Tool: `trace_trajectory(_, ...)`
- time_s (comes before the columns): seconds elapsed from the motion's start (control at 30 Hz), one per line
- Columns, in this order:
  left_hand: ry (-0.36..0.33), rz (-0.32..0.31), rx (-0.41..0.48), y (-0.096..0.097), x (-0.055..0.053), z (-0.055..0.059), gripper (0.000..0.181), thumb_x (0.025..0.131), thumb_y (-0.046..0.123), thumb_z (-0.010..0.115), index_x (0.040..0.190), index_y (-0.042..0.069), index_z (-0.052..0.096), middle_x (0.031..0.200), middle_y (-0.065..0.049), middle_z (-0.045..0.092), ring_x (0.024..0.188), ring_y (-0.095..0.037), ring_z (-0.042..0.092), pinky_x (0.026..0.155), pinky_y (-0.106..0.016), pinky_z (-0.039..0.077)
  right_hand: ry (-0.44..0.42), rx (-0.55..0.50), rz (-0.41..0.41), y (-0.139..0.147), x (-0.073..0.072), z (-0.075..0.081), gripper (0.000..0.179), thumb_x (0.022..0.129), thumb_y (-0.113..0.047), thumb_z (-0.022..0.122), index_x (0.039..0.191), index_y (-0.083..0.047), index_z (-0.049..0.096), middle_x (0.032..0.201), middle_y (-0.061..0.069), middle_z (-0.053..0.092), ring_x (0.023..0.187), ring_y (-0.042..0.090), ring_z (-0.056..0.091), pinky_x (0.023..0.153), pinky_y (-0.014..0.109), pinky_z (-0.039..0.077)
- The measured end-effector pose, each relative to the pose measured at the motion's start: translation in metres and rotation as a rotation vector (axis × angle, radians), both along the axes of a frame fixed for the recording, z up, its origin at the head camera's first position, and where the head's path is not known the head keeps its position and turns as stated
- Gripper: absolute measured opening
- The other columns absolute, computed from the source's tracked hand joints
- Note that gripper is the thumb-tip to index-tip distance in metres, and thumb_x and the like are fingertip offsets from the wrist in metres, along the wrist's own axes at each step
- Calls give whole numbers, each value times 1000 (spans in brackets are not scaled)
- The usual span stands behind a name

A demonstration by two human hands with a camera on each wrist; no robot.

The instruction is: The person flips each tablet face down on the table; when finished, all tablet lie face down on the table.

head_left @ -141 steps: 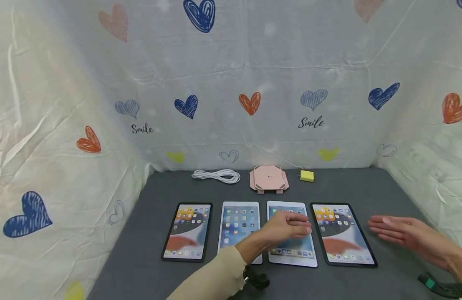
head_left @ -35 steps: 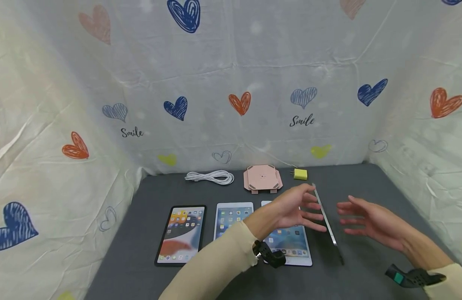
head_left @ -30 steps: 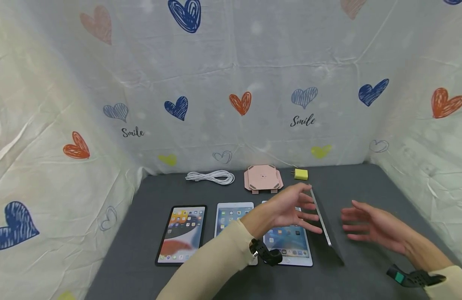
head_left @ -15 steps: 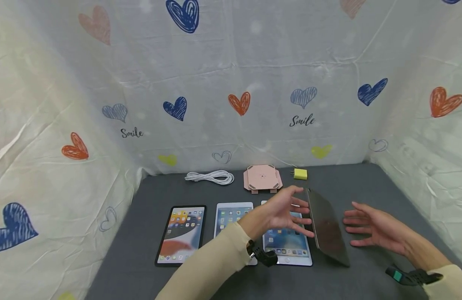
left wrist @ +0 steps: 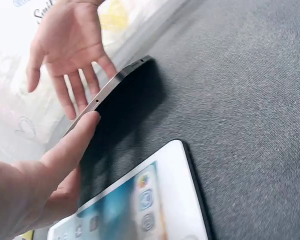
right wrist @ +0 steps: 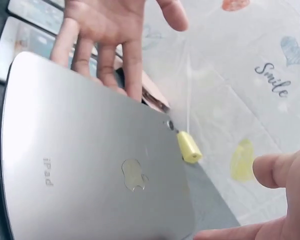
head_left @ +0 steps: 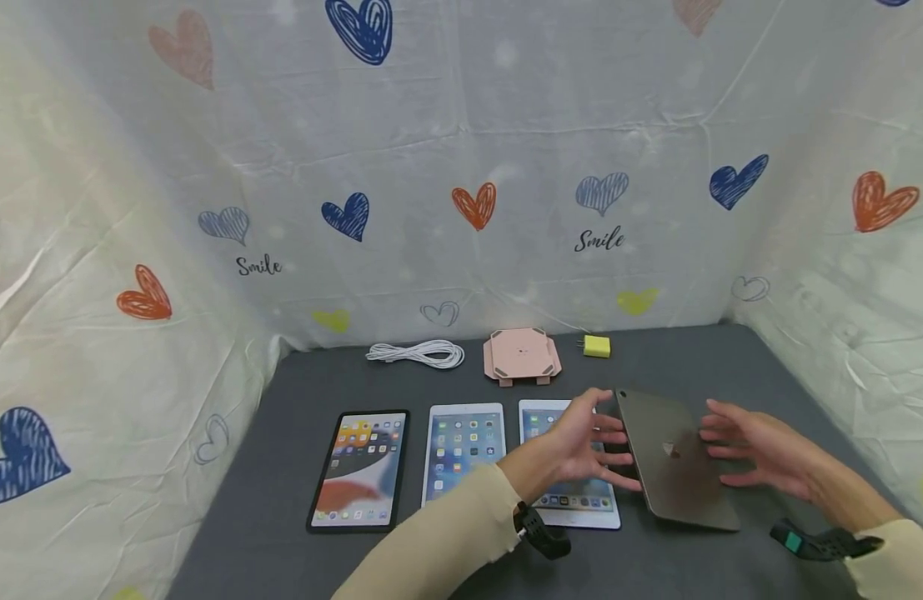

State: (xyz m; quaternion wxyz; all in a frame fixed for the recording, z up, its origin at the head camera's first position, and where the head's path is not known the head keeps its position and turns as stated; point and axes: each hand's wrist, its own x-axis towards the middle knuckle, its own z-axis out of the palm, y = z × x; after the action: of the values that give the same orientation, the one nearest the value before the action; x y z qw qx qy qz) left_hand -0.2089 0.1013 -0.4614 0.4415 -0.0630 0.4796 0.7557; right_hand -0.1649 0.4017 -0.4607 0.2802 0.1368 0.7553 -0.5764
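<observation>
A grey iPad (head_left: 674, 462) leans at a slant at the right of the row, its back with the apple logo facing up. Its left edge is raised off the table and its screen is hidden. My left hand (head_left: 581, 446) has spread, extended fingers along that raised edge; in the left wrist view a fingertip (left wrist: 92, 117) touches the edge or lies right against it. On the tablet's other side, my right hand (head_left: 769, 454) is spread with its fingertips close to the right edge; contact there is unclear. The right wrist view shows the iPad's back (right wrist: 90, 150) large.
Two white tablets (head_left: 464, 442) (head_left: 581, 504) and a black-framed tablet (head_left: 358, 471) lie face up to the left. Behind them are a coiled white cable (head_left: 416, 354), a pink stand (head_left: 523, 354) and a yellow charger plug (head_left: 596, 346). A heart-print curtain (head_left: 476, 275) encloses the grey table (head_left: 258, 542).
The rightmost tablet, earlier flat with its screen up, stood on edge and now tips over to the right, back showing. Both hands have closed in around it; my right hand moved left from the table's side.
</observation>
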Motion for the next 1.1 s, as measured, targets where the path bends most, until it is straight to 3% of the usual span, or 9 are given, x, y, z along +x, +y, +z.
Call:
trace_trajectory(0.27, -31, 29, 11, 21, 8, -13, 87, 98, 57, 66, 153, -7, 48, 142, -21, 51, 131, -48, 51, 113, -87, 40, 0, 67, -20, 7, 1, -2, 100, 114, -68, 27, 167, 16, 12, 174, 38, 17, 156, 58, 30, 105, 54, 59)
trace_trajectory(0.43, -32, 61, -28, 32, 11, -16, 88, 97, 53, 68, 153, -10, 46, 141, -25, 49, 138, -58, 47, 112, -90, 39, 3, 83, -22, 10, 1, -3, 102, 114, -69, 27, 167, 17, 13, 172, 39, 19, 153, 57, 33, 103, 53, 60)
trace_trajectory(0.67, 14, 4, -80, 34, 12, -15, 83, 101, 45, 66, 155, -14, 42, 144, -28, 49, 145, -64, 42, 116, -88, 35, 33, 96, -19, 14, 2, -5, 94, 117, -62, 27, 164, 18, 18, 166, 38, 30, 146, 50, 44, 100, 47, 59)
trace_trajectory(0.9, 168, -113, -88, 5, 7, -11, 58, 108, 28, 64, 155, -3, 53, 151, -26, 61, 139, -50, 61, 121, -65, 50, 60, 128, 19, 14, 2, 2, 92, 118, -59, 29, 167, 17, 12, 168, 42, 27, 142, 48, 52, 103, 50, 61)
trace_trajectory(1.0, 206, -114, -75, -16, 5, -6, 46, 108, 21, 66, 149, 1, 61, 146, -23, 68, 132, -42, 70, 116, -57, 57, 82, 140, 64, 13, 6, 10, 94, 118, -59, 30, 166, 19, 7, 171, 41, 26, 146, 51, 53, 107, 53, 61)
trace_trajectory(1.1, 213, -100, -55, -37, 1, -1, 48, 107, 18, 68, 150, -2, 59, 146, -24, 69, 129, -39, 73, 113, -54, 59, 113, 81, 85, 9, 10, 17, 90, 118, -56, 34, 168, 15, 9, 171, 36, 34, 145, 41, 59, 109, 51, 62)
